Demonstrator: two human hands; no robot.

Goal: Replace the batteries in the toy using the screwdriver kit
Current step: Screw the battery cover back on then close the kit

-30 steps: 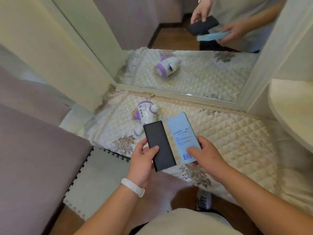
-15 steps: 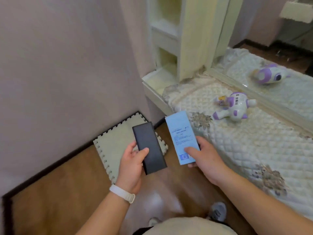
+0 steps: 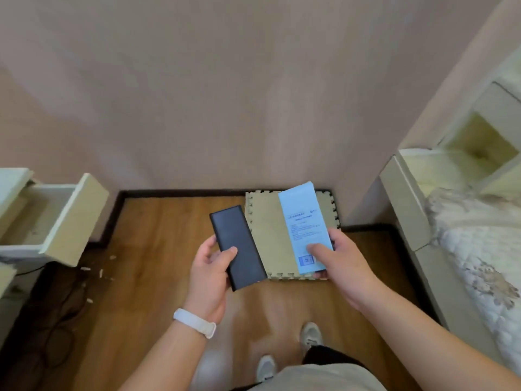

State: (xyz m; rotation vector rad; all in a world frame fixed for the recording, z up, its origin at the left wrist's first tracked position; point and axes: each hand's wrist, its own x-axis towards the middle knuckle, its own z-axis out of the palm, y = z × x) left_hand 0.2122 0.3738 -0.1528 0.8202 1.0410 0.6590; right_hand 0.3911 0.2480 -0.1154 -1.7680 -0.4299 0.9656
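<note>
Two hands in view, both occupied, held out over the floor. Left hand [image 3: 210, 273] grips one flat dark case [image 3: 238, 246], thumb lying across its face, fingers curled round the far edge. Right hand [image 3: 341, 263] pinches one light blue sleeve [image 3: 303, 221] with small printed text and a square code near its lower end; the thumb presses on the front just beside that code, and the fingers are behind it. Case and sleeve are side by side, long ends pointing away from the body, not touching. Whether the case is open or closed along its edge cannot be told. One white wristband [image 3: 194, 323] on the left wrist. Below the hands: wood floor [image 3: 158, 249], with one beige foam mat [image 3: 265, 232] with toothed edges lying against the wall [image 3: 225, 94]. Two pale shoes, one [image 3: 310, 335] forward of the other [image 3: 266, 368]. At left, one drawer [image 3: 64, 218] pulled open, a few pale scraps [image 3: 93, 270] on the floor beside it. At right, one quilted cover [image 3: 473, 249] draped over a cream unit.
</note>
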